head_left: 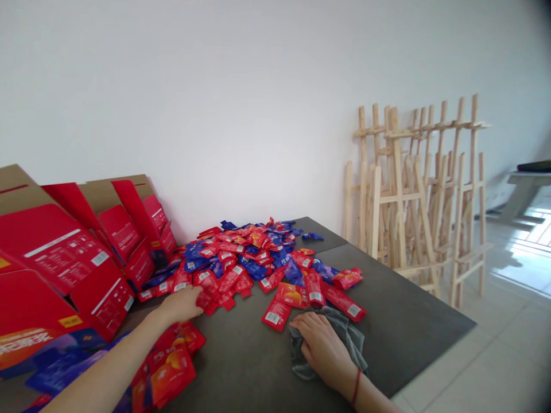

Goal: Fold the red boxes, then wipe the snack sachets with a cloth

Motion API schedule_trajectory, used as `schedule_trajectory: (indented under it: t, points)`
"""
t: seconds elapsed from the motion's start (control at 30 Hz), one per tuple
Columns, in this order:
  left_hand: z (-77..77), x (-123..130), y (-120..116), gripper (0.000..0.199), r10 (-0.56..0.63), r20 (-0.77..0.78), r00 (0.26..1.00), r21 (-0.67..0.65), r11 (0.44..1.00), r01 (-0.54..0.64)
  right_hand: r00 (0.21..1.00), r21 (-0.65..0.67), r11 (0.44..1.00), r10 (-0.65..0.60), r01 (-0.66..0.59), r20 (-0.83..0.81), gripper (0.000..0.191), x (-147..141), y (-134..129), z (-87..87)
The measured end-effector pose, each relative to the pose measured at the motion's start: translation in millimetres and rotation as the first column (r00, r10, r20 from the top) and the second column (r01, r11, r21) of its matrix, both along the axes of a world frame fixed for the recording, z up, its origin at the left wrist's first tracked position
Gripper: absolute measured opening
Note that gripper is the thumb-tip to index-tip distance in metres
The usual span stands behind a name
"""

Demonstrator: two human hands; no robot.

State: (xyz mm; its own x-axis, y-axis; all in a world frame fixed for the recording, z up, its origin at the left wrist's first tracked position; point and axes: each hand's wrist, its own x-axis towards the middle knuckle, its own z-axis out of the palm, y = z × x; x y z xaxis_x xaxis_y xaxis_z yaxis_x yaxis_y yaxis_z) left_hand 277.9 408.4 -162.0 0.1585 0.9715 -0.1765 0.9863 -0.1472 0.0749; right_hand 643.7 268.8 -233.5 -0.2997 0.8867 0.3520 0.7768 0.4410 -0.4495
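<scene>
My left hand [184, 304] rests at the near left edge of a pile of red and blue packets [232, 277]. Its thumb and forefinger touch red packets; the other fingers are hidden from view. Under my right hand [321, 339] a grey cloth [349, 332] is bunched on the dark table, and the hand is closed over it. Just beyond those fingers lie several red packets [276, 312], one with an orange fruit picture [293, 295]. More red packets [172, 367] and blue ones [64, 370] lie near my left forearm.
Open red cardboard boxes [64, 246] stand in a row along the left. The dark table [241, 355] meets a white wall behind, and its right edge drops to a tiled floor [477, 367]. Wooden easels [400, 195] stand beyond that edge.
</scene>
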Motion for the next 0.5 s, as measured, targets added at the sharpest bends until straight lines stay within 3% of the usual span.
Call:
schedule_trajectory:
  t: [0.1, 0.23, 0.4, 0.5]
  points:
    - [-12.7, 23.5, 0.4, 0.074, 0.061, -0.052, 0.997, 0.017, 0.998, -0.061, 1.0, 0.004, 1.0, 0.004, -0.004, -0.016, 0.049, 0.1, 0.2, -0.8]
    - [-22.7, 57.7, -21.6, 0.076, 0.086, -0.077, 0.993, 0.018, 0.996, -0.085, 1.0, 0.009, 1.0, 0.013, -0.013, -0.022, 0.048, 0.3, 0.1, -0.8]
    - [-27.9, 103.5, -74.2, 0.057, -0.019, -0.078, 0.997, 0.048, 0.999, 0.023, 0.999, 0.013, 1.0, 0.021, -0.021, -0.024, 0.045, 0.4, -0.3, -0.4]
    - [-32.4, 125.7, -102.0, 0.067, -0.139, -0.074, 0.988, 0.048, 0.989, 0.143, 1.0, 0.025, 0.999, 0.021, -0.02, -0.019, 0.043, -0.2, -0.1, 0.5]
